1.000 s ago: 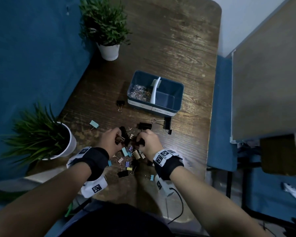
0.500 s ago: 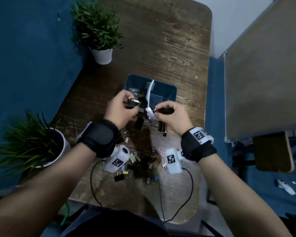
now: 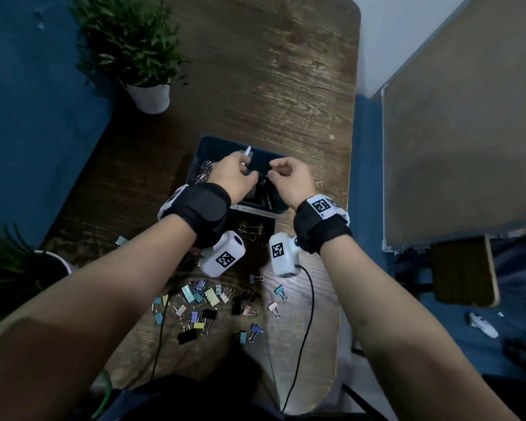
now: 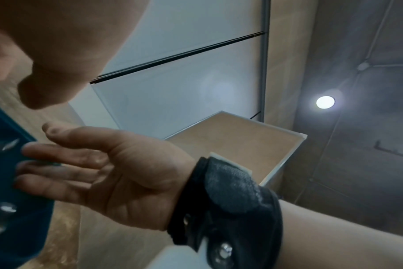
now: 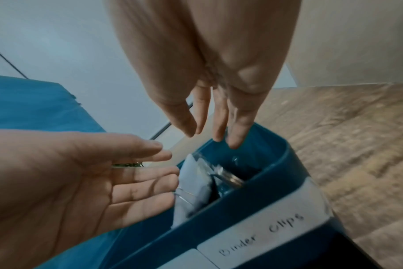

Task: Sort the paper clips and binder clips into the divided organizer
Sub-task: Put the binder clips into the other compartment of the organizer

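From the head view, both hands hang over the organizer [image 3: 205, 147], a dark blue box on the wooden counter [image 3: 255, 71]. The left hand [image 3: 230, 177] is above the white divider [image 3: 247, 151], the right hand [image 3: 292, 180] above the right-side compartment, the 2 a little apart. Silvery paper clips [image 3: 204, 173] fill the compartment left of the divider. Dark binder clips [image 3: 266, 196] lie in the right-side one. On the near side of the organizer, a scatter of loose clips [image 3: 207, 302], pastel and black, lies on the counter under the forearms. 2 plants [image 3: 131, 41] stand to the organizer's left, 1 beyond it and 1 nearer.

The left wrist view shows the right hand [image 4: 99, 172] from the palm side, fingers [image 4: 58, 156] nearly straight and holding nothing, their tips against the organizer's blue wall [image 4: 9, 123]. Blurred metal glints show beside that wall.

In the right wrist view both hands are spread and empty: the left hand [image 5: 207, 63] reaches down from above with fingertips [image 5: 236, 140] at the organizer's far rim [image 5: 276, 142], and the right hand [image 5: 81, 178] lies beside it, palm up. A blurred clip [image 5: 225, 177] shows inside the compartment beside the divider. A label [image 5: 265, 231] on the near wall reads "Binder Clips".
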Tool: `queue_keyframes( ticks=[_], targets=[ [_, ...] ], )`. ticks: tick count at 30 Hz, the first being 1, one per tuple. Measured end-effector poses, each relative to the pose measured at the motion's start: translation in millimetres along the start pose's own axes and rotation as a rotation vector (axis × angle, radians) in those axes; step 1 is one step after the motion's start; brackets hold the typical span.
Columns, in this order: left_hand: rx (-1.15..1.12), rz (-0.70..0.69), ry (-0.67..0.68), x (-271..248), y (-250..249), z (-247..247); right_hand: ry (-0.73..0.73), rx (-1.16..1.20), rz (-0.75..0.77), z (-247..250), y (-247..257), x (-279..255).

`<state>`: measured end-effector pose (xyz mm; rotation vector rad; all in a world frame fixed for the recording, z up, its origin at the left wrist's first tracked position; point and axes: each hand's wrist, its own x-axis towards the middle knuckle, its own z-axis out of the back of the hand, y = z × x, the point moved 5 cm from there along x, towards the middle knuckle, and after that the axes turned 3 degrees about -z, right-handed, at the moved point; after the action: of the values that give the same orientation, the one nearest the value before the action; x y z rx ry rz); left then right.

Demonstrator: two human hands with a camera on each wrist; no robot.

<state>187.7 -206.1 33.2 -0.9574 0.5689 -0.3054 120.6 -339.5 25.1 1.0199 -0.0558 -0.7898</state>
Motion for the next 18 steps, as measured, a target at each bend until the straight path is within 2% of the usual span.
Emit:
queue_keyframes(
  ticks=[3, 6, 7, 9, 10, 12, 18],
  targets=[
    [-0.083, -0.05, -0.069, -4.9, 6.2, 21.6, -0.07, -0.007, 0.093, 9.1, 14.2, -8.8],
    [-0.152, -0.015, -0.254, -17.5, 37.4, 56.1, -0.145, 0.013, 0.254, 10.8, 26.5, -42.4],
    [-0.117, 0.03, -0.327, -22.7, 52.3, 66.7, -0.113, -0.011, 0.299, 3.1, 24.4, -55.5],
    [0.069, 0.146, -0.421, -33.0, 81.0, 81.0, 0.073, -0.133, 0.347, -25.4, 7.5, -78.7],
    [0.178, 0.205, -0.411, -37.0, 92.7, 83.4, 0.175, -0.23, 0.369, -42.0, -5.3, -86.8],
    [0.335, 0.273, -0.305, -40.6, 112.7, 77.4, 0.289, -0.429, 0.421, -68.5, -31.8, -91.9],
    [0.643, 0.13, 0.079, -33.8, 134.7, 44.0, 0.474, -0.859, 0.285, -105.3, -62.2, -92.1]
  ],
)
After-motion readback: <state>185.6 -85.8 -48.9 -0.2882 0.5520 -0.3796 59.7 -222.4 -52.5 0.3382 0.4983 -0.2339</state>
